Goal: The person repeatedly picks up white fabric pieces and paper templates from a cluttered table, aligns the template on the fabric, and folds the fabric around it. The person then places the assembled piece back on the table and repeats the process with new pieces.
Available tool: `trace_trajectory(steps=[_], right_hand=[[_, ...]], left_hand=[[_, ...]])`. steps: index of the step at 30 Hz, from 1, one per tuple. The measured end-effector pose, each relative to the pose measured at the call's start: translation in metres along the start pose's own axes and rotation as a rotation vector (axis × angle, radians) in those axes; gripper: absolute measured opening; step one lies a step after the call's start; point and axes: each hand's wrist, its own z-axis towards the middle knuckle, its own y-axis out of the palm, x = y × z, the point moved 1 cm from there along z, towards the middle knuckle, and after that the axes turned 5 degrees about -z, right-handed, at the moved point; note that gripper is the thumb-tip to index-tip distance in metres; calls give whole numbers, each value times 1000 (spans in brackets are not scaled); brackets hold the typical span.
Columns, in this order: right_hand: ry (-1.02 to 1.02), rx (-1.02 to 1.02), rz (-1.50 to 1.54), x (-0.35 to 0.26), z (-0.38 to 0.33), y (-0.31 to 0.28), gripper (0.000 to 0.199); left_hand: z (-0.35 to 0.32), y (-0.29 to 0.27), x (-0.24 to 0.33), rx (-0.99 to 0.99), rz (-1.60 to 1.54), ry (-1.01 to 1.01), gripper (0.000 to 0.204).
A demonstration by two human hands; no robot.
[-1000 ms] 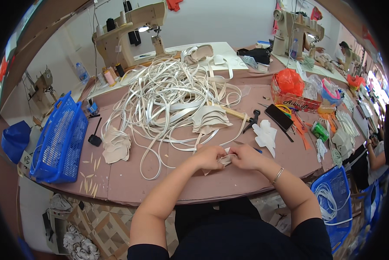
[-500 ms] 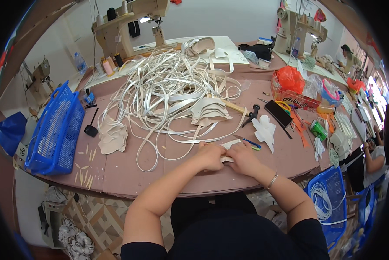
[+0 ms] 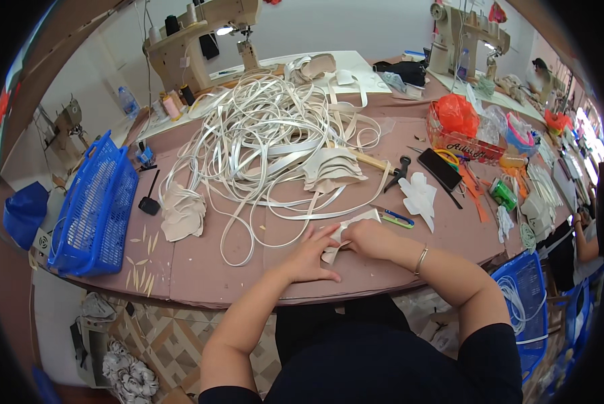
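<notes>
**Both hands on a cream cut piece at the near edge of the tabletop**

We see both hands meeting over a small cream, flat cut piece of leather-like material (image 3: 345, 237), which lies on the brown tabletop (image 3: 207, 266) close to the near edge, just in front of the body. The left hand (image 3: 310, 259) lies with fingers spread flat, pressing the lower end of the piece down. The right hand (image 3: 371, 239) is curled around the piece's right edge, pinching it between thumb and fingers; how tightly, we cannot tell.

Just beyond the hands runs a large tangle of white and cream flat strips (image 3: 261, 128), with a stack of cream shaped pieces (image 3: 332, 170) at its right side and another such stack (image 3: 182, 212) at its left. A green-and-blue-handled tool (image 3: 397, 217) lies just beside the right hand; black scissors (image 3: 399, 172) lie farther back. A blue plastic basket (image 3: 90, 209) stands at the left edge.

Judgement: the step in hand appears to be folding or flattening the piece against the tabletop. The next move calls for steady downward pressure from the left hand while the right works the edge, keeping the piece from sliding.
</notes>
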Motion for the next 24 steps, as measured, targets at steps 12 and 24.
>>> trace_trajectory(steps=[12,24], right_hand=[[30,-125,4,-2,32,-1,26],[371,-192,-12,-2,49,4,31]], left_hand=[[-12,-16,-1,-46,262,-136,64],[-9,14,2,475,328,-184,27]])
